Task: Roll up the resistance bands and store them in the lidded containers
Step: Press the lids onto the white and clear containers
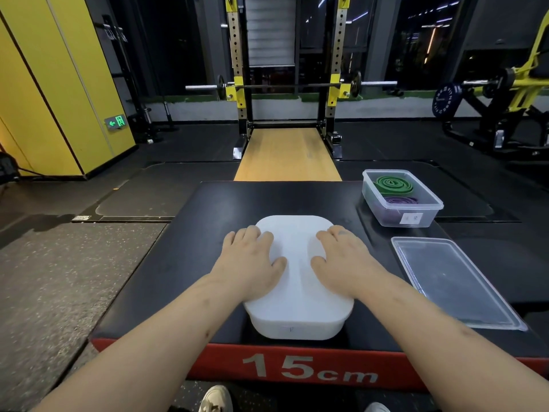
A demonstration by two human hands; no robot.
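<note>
White plastic, matte and smooth, makes up the rounded rectangular box [297, 322] at the near middle of the black padded worktop [178, 263]; its lid [294, 230] is on, domed slightly, with soft corners; both hands lie palm-down on that lid, side by side but not touching each other. Left hand [252, 263] rests on the lid's left half, its fingers [251, 234] nearly straight and a little apart, thumb angled inward; right hand [341, 260] mirrors it on the right half, fingers likewise spread and flat against the plastic, gripping nothing.

At the far right corner stands a clear tub [398, 217], thin-walled and uncovered, with a small pale label on its near wall; inside it a green band [392, 184] is coiled in a flat spiral at the far end, and a purple band [398, 200] is rolled at the near end, touching the green one. Just beside the box, on the right, a clear flat lid [454, 281] lies on the worktop, apart from the tub.
</note>
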